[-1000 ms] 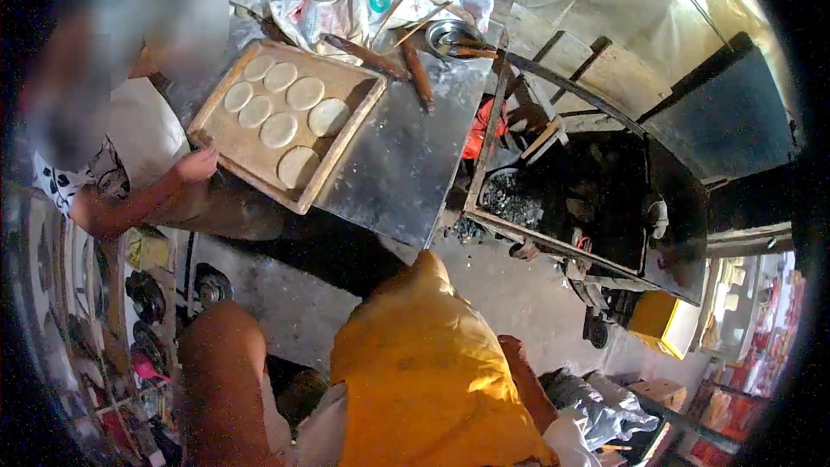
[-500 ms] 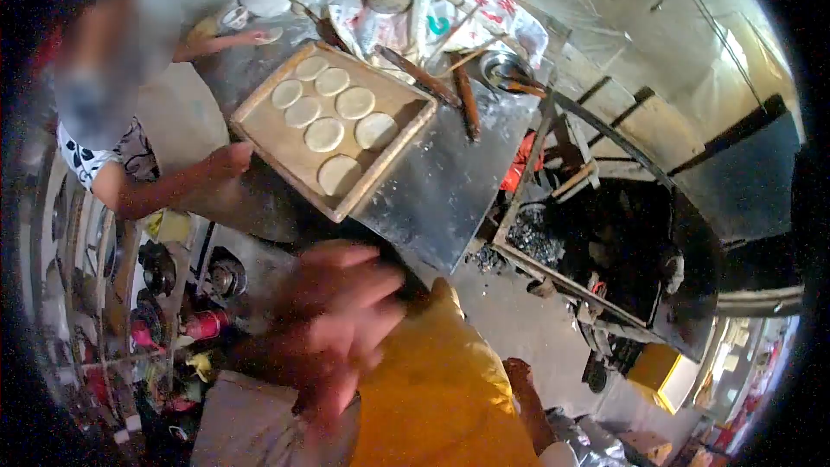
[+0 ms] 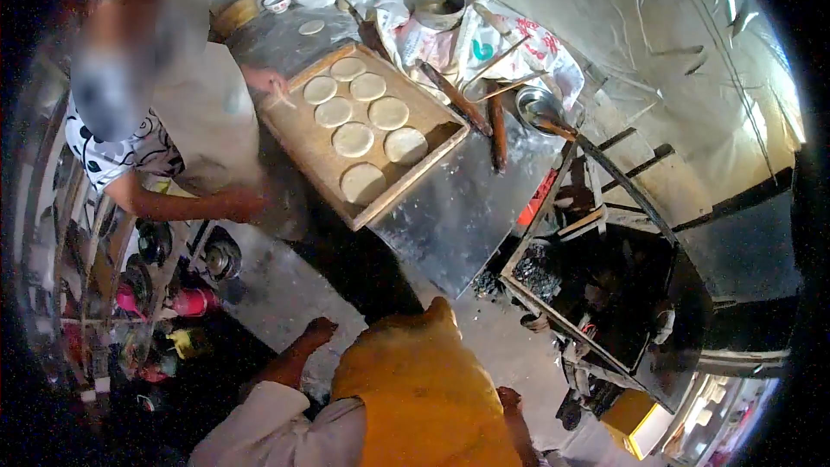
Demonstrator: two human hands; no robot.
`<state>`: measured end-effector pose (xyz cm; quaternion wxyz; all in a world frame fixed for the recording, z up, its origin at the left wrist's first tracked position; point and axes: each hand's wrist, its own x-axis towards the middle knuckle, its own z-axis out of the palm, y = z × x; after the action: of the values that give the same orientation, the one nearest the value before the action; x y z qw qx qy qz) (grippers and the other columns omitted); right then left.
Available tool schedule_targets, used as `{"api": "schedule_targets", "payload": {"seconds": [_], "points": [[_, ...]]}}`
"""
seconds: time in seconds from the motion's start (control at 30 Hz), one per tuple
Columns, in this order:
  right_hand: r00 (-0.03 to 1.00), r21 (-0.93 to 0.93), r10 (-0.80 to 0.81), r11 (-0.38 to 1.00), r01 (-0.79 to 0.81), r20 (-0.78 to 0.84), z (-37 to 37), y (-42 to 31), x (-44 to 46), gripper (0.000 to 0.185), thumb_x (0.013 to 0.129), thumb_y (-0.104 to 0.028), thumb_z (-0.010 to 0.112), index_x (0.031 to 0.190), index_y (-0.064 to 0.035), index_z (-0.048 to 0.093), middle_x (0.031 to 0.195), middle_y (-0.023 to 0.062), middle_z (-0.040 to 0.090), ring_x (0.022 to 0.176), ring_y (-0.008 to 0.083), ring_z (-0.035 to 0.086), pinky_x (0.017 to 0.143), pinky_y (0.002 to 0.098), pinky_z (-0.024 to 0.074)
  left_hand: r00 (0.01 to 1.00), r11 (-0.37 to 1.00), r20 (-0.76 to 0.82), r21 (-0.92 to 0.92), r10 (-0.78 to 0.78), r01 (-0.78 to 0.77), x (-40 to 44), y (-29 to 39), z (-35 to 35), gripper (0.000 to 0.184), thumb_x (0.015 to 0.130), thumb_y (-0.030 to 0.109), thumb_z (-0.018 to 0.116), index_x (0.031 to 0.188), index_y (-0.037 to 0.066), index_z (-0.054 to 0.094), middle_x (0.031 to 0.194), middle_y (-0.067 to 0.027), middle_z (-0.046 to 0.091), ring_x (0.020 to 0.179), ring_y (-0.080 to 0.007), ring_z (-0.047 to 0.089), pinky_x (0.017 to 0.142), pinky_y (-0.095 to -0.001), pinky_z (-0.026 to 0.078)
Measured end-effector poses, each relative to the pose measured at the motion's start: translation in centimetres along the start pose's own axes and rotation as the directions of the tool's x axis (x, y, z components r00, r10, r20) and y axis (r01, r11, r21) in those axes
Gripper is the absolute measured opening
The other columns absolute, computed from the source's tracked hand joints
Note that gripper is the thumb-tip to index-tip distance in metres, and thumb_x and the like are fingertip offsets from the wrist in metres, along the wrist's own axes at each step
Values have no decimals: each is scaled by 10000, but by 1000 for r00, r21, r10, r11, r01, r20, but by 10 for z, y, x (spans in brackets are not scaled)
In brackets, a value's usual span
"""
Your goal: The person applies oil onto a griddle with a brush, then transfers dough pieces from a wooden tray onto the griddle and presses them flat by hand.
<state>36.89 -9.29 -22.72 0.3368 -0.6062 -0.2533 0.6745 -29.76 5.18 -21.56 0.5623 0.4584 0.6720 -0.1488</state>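
Observation:
My left hand (image 3: pixel 318 331) hangs low at my side, left of my orange apron (image 3: pixel 415 380). It is small and dark here, and its fingers do not show clearly. On the apron's other side is my right hand (image 3: pixel 509 398), partly hidden, its fingers not readable. Both hands are apart from the table. Ahead, a wooden tray (image 3: pixel 400 201) lies on the dark table (image 3: pixel 441 246) with several flat round dough discs (image 3: pixel 354 139) in it. At the tray's left corner is a co-worker's hand (image 3: pixel 266 80).
The co-worker (image 3: pixel 207 121) stands at the left, beside the table. Rolling pins (image 3: pixel 497 134), a metal pot (image 3: pixel 439 7) and printed sacks (image 3: pixel 519 39) lie toward the back. At the right stands a dark stove-like frame (image 3: pixel 596 285) with coals. A yellow box (image 3: pixel 635 424) sits below it.
My left hand, raised and blurred before my apron, has dropped to my side. The co-worker's far hand left a dough disc on the table and came to the tray. The view has shifted.

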Motion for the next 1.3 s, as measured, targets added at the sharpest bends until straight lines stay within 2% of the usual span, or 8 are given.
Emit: {"api": "schedule_targets", "payload": {"seconds": [0.07,0.13,0.37,0.73,0.83,0.93,1.07,1.3], "points": [[994,-353,-4,935,-35,-110,11,-15,3,400,914,-325,678,1200,-46,662,1129,156,718,984,251,691,851,387,572,994,990,-101,-137,-40,26,47,-55,27,328,1036,328,557,1044,47,727,1025,-156,705,902,-326,666,792,-486,535],[992,-399,-15,916,-38,-128,18,-21,6,460,904,-399,688,1210,-56,662,1135,158,717,994,239,684,893,388,558,716,790,-375,457,588,-409,80,-81,42,296,1030,305,579,1039,42,714,1028,-147,700,920,-312,664,812,-491,536],[989,-372,-58,928,4,-134,12,3,16,627,878,-596,716,1233,-83,660,1154,167,709,1016,210,664,1004,392,519,953,860,-270,-444,140,-252,71,65,7,232,981,268,651,1067,55,689,1092,-132,696,980,-264,659,869,-439,536],[986,-679,-143,732,47,-87,23,18,14,401,922,-326,684,1193,-31,669,1159,166,687,937,268,694,837,399,580,945,843,-305,-474,115,-256,40,94,-13,324,970,326,674,1113,36,667,1041,-107,698,951,-257,655,841,-433,536],[962,-837,-263,509,201,71,26,22,5,342,934,-252,676,1182,-16,671,1160,165,681,915,284,701,791,401,596,990,844,-134,-535,-32,-45,58,58,-21,394,973,380,674,1198,58,638,1009,-89,685,836,-222,660,722,-396,540],[749,-855,-416,-214,472,517,22,25,-10,286,946,-178,667,1171,-2,673,1162,165,675,894,300,709,745,403,613,980,555,-197,-813,20,-175,59,34,-31,404,968,410,678,1178,67,647,947,-73,682,749,-197,653,626,-348,515],[982,-762,-188,636,118,-5,18,19,1,274,927,-181,681,1136,-3,681,1149,165,681,890,299,707,740,401,609,953,599,-295,-776,-67,-198,19,75,-60,377,970,430,682,1113,82,660,875,-64,681,717,-189,645,626,-347,517],[992,-428,-12,903,-41,-122,26,5,8,254,894,-185,704,1074,-6,694,1126,166,691,885,299,702,730,397,601,950,312,-298,-915,-91,-257,15,104,-110,524,975,605,585,1179,123,605,898,-27,676,761,-201,661,666,-371,504]]}}
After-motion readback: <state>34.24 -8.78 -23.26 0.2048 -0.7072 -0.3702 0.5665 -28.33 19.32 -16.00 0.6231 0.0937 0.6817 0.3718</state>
